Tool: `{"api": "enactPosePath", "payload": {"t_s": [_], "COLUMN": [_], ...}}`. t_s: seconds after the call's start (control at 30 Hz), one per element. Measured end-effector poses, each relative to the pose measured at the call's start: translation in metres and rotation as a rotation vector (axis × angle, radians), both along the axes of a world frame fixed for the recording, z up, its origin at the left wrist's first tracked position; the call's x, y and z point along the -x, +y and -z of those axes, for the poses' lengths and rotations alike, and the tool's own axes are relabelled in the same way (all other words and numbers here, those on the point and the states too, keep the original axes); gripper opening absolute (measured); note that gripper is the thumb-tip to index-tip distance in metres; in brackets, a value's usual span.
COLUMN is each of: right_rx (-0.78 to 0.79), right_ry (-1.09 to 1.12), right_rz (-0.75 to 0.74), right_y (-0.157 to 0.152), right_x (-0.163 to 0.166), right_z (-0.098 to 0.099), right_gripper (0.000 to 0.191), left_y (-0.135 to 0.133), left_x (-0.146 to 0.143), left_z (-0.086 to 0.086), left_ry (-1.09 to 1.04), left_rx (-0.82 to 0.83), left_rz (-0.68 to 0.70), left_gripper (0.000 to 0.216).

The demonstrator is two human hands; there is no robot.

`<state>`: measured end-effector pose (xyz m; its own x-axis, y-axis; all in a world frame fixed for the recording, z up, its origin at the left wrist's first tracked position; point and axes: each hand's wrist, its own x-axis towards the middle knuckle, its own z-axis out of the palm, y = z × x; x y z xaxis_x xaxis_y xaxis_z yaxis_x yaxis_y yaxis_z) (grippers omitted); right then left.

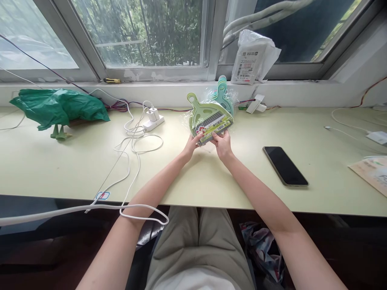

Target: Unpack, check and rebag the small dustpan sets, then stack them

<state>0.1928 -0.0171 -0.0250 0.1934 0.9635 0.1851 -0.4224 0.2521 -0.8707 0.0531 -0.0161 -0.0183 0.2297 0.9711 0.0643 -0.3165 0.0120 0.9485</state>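
Windows with pale metal frames run along the back wall, green leaves blurred behind the glass, and below them a long bench [45, 161] with a smooth, matte, pale yellow-green top stretches from edge to edge.

Near the middle of it, toward the sill, both hands hold a packaged dustpan set [208, 117]: a light green plastic pan with a rounded handle loop, wrapped in crinkled clear film with a printed paper label across its lower edge. More pans of the same shape, in teal and pale tones, stand stacked just behind it. The left hand [191, 146] is closed on the lower left corner of the pack, thumb on top. The right hand [223, 146] grips the lower right edge, fingers curled over the label. The pack is tilted, its lower edge lifted just above the bench.

To the right lies a dark, glossy phone [285, 166], flat and face up, well apart from the hands. To the left a white charger block [153, 117] sits on a white power strip, and thin white cables [133, 149] loop loosely across the top and over the front edge. Farther left a crumpled green plastic bag [60, 105] lies in soft folds. On the sill a white plastic mailer [252, 56] with a printed label leans against the window. A tan paper packet [371, 173] shows at the right edge.
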Motion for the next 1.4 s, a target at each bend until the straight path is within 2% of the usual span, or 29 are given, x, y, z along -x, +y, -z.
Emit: {"api": "enactPosePath", "payload": {"t_s": [0.17, 0.4, 0.7, 1.2, 1.3, 1.4], "right_rx": [0.017, 0.011, 0.011, 0.031, 0.055, 0.171], "right_ry": [-0.01, 0.009, -0.024, 0.0, 0.01, -0.003], "right_rz": [-0.085, -0.085, -0.031, -0.016, -0.018, -0.052], "right_y": [-0.002, -0.005, -0.006, -0.006, -0.002, 0.007], "right_x": [0.006, 0.006, 0.004, 0.004, 0.003, -0.005], "right_z": [0.002, -0.001, -0.005, -0.003, -0.002, 0.0], "right_gripper": [0.047, 0.049, 0.047, 0.046, 0.04, 0.024], "left_y": [0.008, 0.005, 0.005, 0.011, 0.009, 0.008], "left_x": [0.011, 0.014, 0.017, 0.016, 0.015, 0.015], "left_z": [-0.004, -0.006, -0.007, 0.0, 0.0, -0.001], "left_ry": [-0.128, -0.021, 0.009, 0.099, 0.091, 0.068], "left_rx": [-0.024, -0.02, -0.033, 0.001, 0.017, 0.044], "left_rz": [-0.15, -0.034, 0.094, 0.026, 0.018, 0.028], "left_gripper": [0.044, 0.049, 0.048, 0.048, 0.051, 0.057]}}
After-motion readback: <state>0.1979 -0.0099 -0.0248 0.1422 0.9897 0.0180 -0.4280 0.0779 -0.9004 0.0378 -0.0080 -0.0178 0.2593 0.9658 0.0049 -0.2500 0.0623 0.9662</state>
